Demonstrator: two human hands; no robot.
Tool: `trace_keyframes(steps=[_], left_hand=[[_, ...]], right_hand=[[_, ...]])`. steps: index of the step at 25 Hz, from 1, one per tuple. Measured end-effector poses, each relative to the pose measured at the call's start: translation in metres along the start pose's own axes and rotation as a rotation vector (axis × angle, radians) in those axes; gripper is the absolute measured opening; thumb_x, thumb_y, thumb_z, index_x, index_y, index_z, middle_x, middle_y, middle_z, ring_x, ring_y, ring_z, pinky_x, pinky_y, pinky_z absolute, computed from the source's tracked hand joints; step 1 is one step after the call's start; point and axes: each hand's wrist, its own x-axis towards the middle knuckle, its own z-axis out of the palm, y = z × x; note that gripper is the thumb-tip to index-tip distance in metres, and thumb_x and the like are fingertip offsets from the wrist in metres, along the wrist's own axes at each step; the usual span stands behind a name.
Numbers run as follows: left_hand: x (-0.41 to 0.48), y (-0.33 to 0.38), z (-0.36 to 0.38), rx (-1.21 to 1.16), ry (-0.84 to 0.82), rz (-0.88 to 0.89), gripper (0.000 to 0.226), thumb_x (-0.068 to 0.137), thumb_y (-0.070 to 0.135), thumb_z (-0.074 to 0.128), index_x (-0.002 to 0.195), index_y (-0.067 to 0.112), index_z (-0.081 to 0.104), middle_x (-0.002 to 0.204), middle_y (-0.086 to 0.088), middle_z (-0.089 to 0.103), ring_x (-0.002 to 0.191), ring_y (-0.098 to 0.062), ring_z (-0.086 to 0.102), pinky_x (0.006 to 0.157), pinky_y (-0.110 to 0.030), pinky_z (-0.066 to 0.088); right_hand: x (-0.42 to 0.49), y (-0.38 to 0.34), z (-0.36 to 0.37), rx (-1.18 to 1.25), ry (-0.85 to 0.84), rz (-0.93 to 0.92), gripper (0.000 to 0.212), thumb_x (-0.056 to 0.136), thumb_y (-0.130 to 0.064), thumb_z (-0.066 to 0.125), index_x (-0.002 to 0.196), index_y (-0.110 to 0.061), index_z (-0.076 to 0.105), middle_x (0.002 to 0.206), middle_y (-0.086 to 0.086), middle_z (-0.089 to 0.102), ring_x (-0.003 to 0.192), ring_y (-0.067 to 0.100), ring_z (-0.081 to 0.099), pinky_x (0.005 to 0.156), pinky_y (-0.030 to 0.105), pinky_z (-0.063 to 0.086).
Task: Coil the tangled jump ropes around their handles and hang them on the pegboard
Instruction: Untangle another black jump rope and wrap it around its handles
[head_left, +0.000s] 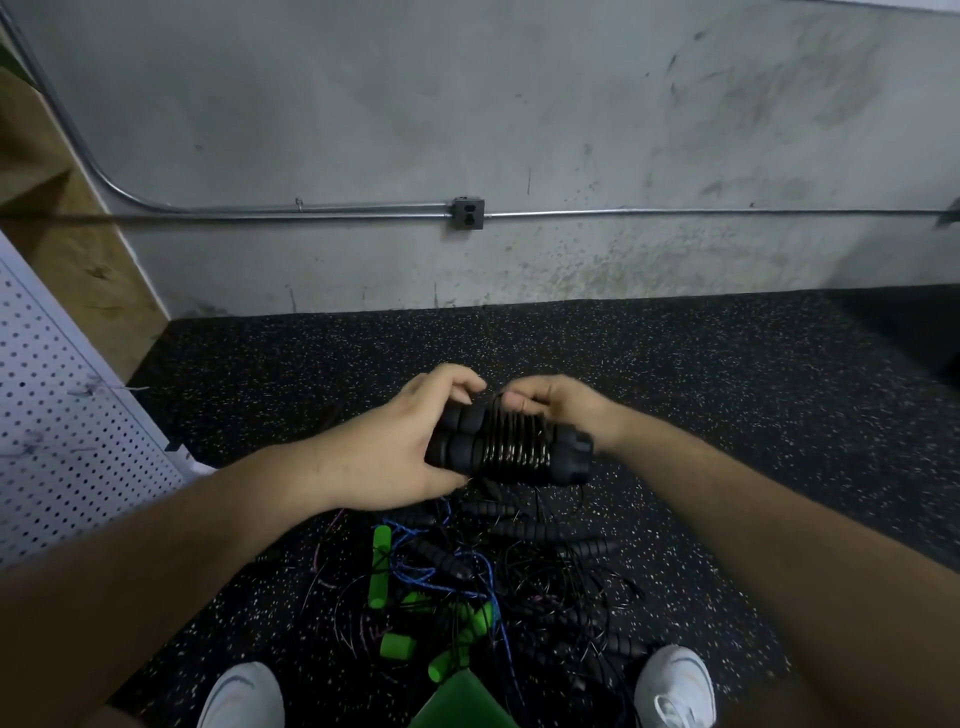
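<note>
Coiling step: our left hand (400, 441) grips the paired black handles (511, 449), our right hand (553, 408) pinches the cord's tail above them. Next, tuck it, then hang on pegboard (57, 415).

Worn on the head, facing forward and down, close over the left hand (395, 447) and right hand (563, 410) at centre, with speckled floor (727, 405) below, concrete wall (467, 104) ahead and pegboard (62, 426) at the left edge.
</note>
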Motion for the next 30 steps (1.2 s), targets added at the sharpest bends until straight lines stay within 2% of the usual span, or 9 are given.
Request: trace_keyframes(steps=[2,4,7,9,13,16,20,25,30], left_hand=[[-0.001,-0.003,-0.002,-0.081,0.072,-0.045,0.077,0.078,0.027,0.08,0.135,0.043,0.03,0.128,0.01,0.044,0.119,-0.002,0.048,0.104,-0.025,0.044],[0.001,-0.006,-0.002,-0.068,0.144,-0.073,0.076,0.078,0.026,0.081,0.136,0.039,0.032,0.129,0.008,0.045,0.122,-0.004,0.046,0.108,-0.026,0.041],[0.007,-0.012,-0.003,0.146,0.236,-0.078,0.071,0.084,0.014,0.073,0.143,0.019,0.034,0.129,0.004,0.041,0.123,-0.01,0.034,0.11,-0.028,0.034],[0.01,-0.019,-0.004,0.27,0.275,-0.119,0.07,0.085,0.012,0.069,0.145,0.011,0.033,0.133,-0.003,0.041,0.123,-0.017,0.033,0.112,-0.037,0.034],[0.013,-0.031,-0.003,0.373,0.273,-0.185,0.079,0.091,0.018,0.064,0.156,0.012,0.02,0.138,-0.005,0.035,0.121,-0.022,0.033,0.111,-0.046,0.035],[0.012,-0.033,-0.009,0.145,0.268,-0.208,0.086,0.095,0.02,0.06,0.159,0.032,0.004,0.142,0.001,0.029,0.121,-0.023,0.044,0.108,-0.041,0.039],[0.008,-0.021,-0.013,-0.171,0.263,-0.202,0.077,0.096,0.013,0.058,0.154,0.037,0.015,0.141,0.005,0.029,0.121,0.0,0.041,0.104,-0.01,0.028],[0.008,-0.013,-0.008,-0.263,0.281,-0.145,0.065,0.095,0.015,0.059,0.145,0.041,0.027,0.139,0.004,0.039,0.13,0.008,0.033,0.114,-0.024,0.027],[0.015,-0.007,-0.012,-0.48,0.399,-0.288,0.039,0.101,0.028,0.057,0.138,0.031,0.044,0.118,0.005,0.063,0.106,-0.006,0.061,0.08,-0.017,0.047]], right_hand=[[-0.006,0.002,0.021,-0.037,-0.044,0.1,0.027,0.104,-0.007,0.045,0.08,-0.009,0.057,0.078,0.006,0.063,0.063,-0.001,0.064,0.076,0.026,0.058],[-0.007,0.004,0.049,-0.226,-0.077,0.123,0.036,0.109,-0.024,0.037,0.081,-0.011,0.056,0.081,0.009,0.066,0.064,0.003,0.064,0.08,0.027,0.058],[0.003,0.005,0.083,-0.244,-0.048,0.088,0.027,0.108,-0.031,0.038,0.09,-0.014,0.049,0.08,0.006,0.061,0.06,0.012,0.059,0.059,0.029,0.051],[0.006,0.001,0.099,-0.257,-0.028,0.052,0.02,0.107,-0.027,0.042,0.097,-0.011,0.046,0.084,0.007,0.056,0.067,0.018,0.054,0.059,0.032,0.043],[0.001,-0.012,0.104,-0.448,0.213,-0.107,0.014,0.105,-0.02,0.043,0.1,-0.009,0.05,0.097,0.013,0.063,0.081,0.023,0.058,0.067,0.028,0.037],[-0.005,-0.021,0.097,-0.446,0.46,-0.302,0.01,0.102,-0.019,0.048,0.099,-0.011,0.055,0.092,0.007,0.063,0.079,0.022,0.06,0.067,0.033,0.045],[-0.005,-0.029,0.088,-0.423,0.639,-0.564,0.015,0.095,-0.017,0.062,0.105,-0.008,0.068,0.1,0.003,0.066,0.089,0.018,0.064,0.079,0.037,0.055],[-0.007,-0.036,0.074,-0.588,0.724,-0.661,0.013,0.096,-0.019,0.064,0.099,-0.008,0.071,0.098,0.004,0.055,0.088,0.022,0.055,0.07,0.04,0.053],[-0.015,-0.043,0.067,-0.519,0.729,-0.65,0.018,0.099,-0.01,0.056,0.113,-0.007,0.066,0.132,0.009,0.052,0.118,0.023,0.054,0.092,0.035,0.054]])
